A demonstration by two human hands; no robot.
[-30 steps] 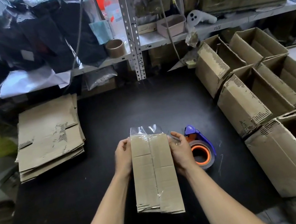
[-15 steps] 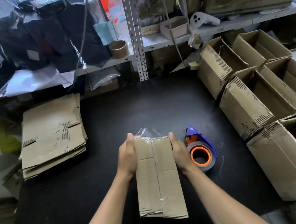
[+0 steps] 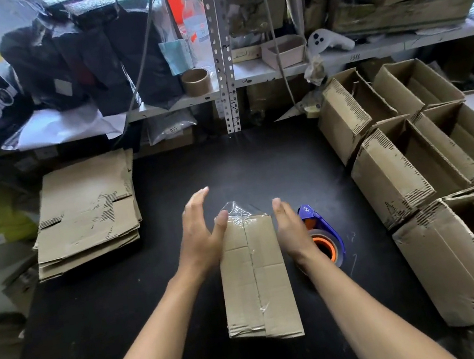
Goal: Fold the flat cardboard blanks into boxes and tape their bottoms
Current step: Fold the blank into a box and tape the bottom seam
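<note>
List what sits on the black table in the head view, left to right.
stack of flat cardboard blanks → left hand → taped box → right hand → tape dispenser → finished open boxes

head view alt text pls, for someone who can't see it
Two open hands, left hand and right hand, flank a taped cardboard box on a black table. A tape dispenser lies right of it, flat blanks left, folded boxes right.

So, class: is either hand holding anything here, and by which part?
Nothing is gripped. The open left hand touches the brown cardboard box at its far taped corner; the open right hand flanks it.
</note>
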